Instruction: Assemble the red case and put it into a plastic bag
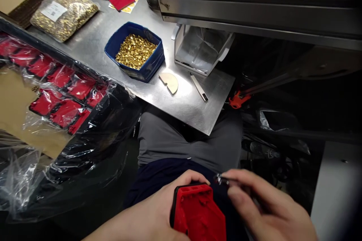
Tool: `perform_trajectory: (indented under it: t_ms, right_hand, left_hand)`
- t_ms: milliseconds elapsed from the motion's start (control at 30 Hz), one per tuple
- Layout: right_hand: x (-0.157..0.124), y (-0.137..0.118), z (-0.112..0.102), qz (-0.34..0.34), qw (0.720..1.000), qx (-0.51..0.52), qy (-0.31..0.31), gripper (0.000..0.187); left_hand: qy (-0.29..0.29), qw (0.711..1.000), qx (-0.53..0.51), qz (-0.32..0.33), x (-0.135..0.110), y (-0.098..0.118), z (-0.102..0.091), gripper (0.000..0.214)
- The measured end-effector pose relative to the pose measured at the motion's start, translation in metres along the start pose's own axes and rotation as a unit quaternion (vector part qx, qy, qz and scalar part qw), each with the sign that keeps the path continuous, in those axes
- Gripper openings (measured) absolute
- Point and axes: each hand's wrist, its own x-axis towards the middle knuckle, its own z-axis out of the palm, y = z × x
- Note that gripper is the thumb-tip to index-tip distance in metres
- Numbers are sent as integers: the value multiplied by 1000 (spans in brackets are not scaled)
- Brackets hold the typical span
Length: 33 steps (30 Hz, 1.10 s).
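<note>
Low in the head view, my left hand (158,211) grips a red plastic part with a black rim (202,214), its hollow side facing up. The near end of the part runs out of the frame. Just to the right of it, my right hand (268,207) pinches a slim dark tool with a shiny metal tip (222,180) between thumb and fingers. That tip is apart from the red part and points toward its upper right corner. Most of the tool is covered by my fingers, and I cannot make out its exact kind.
A metal bench (195,116) holds a blue bin (154,67) of small brass pieces, a clear bin (203,49), a pale half-disc (169,82), a white-handled cutter (199,87) and a bag of brass pieces (73,15). Wrapped red parts (60,77) lie in a box at left.
</note>
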Motion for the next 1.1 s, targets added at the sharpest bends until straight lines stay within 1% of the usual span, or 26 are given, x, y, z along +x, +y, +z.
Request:
perform_trajectory:
  t_ms: [67, 133, 200, 233, 267, 300, 367, 433, 533, 633, 767, 900, 1000, 1067, 1100]
  right_hand:
    - [14, 14, -1, 51, 998, -18, 37, 18]
    - [35, 31, 7, 78, 994, -21, 74, 26]
    - [60, 51, 20, 66, 991, -25, 112, 35]
    - [73, 60, 28, 54, 990, -44, 123, 38]
    - [86, 70, 36, 42, 989, -74, 124, 39]
    - [98, 78, 43, 31, 987, -117, 108, 35]
    - [116, 91, 53, 21, 982, -169, 78, 25]
    - [125, 98, 59, 18, 980, -183, 74, 24]
    - [125, 101, 60, 11, 978, -197, 67, 23]
    - [121, 98, 56, 2, 978, -203, 47, 17]
    - [122, 90, 55, -4, 979, -187, 80, 24]
    - [143, 86, 71, -44, 974, -192, 107, 23]
    - [162, 82, 85, -81, 974, -186, 104, 24]
    - [163, 75, 87, -96, 977, -166, 97, 30]
    - [159, 70, 85, -105, 979, -150, 88, 32]
  left_hand:
    - [13, 999, -36, -13, 1, 2, 1, 87]
    - [9, 996, -91, 1, 1, 1, 1, 89]
    - [9, 989, -146, 33, 1, -3, -2, 88]
    - [21, 983, -173, 53, 1, -7, -4, 85]
    - [39, 976, -204, 70, 0, -11, -6, 81]
    - [60, 966, -240, 77, -1, -15, -8, 76]
    - [86, 943, -313, 65, -2, -22, -12, 70]
    - [102, 925, -362, 51, -3, -26, -14, 69]
    - [129, 911, -389, 50, 0, -22, -15, 75]
    - [178, 894, -408, 46, 8, -12, -15, 80]
    - [257, 863, -434, 22, 19, -2, -19, 84]
    - [336, 833, -439, 24, 26, 0, -25, 76]
    - [360, 821, -441, 40, 30, 1, -29, 78]
    - [366, 814, -447, 60, 31, 2, -31, 79]
    - [370, 810, -450, 68, 30, 3, -32, 79]
